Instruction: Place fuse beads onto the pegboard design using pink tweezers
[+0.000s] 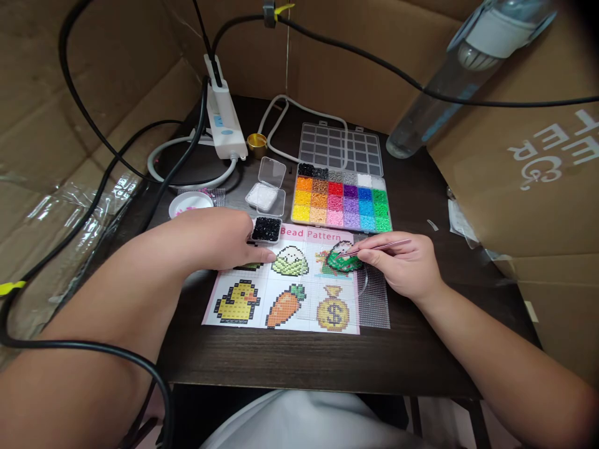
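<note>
My right hand [405, 265] is closed around pinkish tweezers [390, 245], their tips over a green, white and black bead piece [344, 257]. That piece lies on a clear pegboard at the upper right of the printed Bead Pattern sheet [285, 234]. Beside a small clear box of black beads [266, 229] is my left hand [236, 240], fingers curled and thumb stretched over the sheet. What its fingers grip, if anything, is hidden. A duck [238, 301], a carrot [285, 305] and a money bag [333, 310] are printed on the sheet's lower row.
Behind the sheet stands an open sorting case [341, 198] of colored beads. A box of white beads [262, 196], a gold cup [257, 144], a white dish [191, 203] and a power strip [227, 125] are at the left. Black cables [112, 349] cross above my left arm. Cardboard walls surround the table.
</note>
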Available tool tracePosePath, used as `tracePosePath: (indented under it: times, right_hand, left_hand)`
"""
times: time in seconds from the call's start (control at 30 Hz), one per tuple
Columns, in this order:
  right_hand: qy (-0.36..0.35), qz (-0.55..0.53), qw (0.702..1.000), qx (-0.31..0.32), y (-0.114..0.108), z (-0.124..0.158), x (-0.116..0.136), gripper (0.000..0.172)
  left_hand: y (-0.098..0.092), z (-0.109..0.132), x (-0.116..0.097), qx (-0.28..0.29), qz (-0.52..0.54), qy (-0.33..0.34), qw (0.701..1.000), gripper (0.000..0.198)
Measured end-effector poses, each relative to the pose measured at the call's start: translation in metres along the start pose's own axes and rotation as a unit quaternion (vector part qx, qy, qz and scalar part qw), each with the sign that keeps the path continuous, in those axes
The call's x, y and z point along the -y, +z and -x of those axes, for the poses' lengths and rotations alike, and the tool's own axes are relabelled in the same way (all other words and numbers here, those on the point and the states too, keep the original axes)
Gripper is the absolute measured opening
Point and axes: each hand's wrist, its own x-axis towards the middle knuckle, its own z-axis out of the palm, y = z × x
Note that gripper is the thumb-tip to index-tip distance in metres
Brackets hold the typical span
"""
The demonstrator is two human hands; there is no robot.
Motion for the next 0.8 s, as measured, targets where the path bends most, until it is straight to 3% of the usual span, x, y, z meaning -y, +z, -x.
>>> tracePosePath:
  times: [0.23, 0.4, 0.8]
  right_hand:
    - [-0.012, 0.013, 1.000, 0.011, -0.002, 0.001, 0.001, 0.012]
    - [-0.039, 0.032, 0.999, -0.019, -0.002, 0.006, -0.008, 0.019]
    - [-0.038, 0.030, 0.999, -0.021, -0.001, 0.006, -0.009, 0.021]
  left_hand:
    - [-0.008, 0.008, -0.011, 0.023, -0.023, -0.029, 0.999, 0.078]
    - [-0.015, 0.019, -0.023, 0.041, -0.041, -0.041, 0.997, 0.074]
    - [-0.014, 0.020, -0.022, 0.038, -0.041, -0.045, 0.997, 0.074]
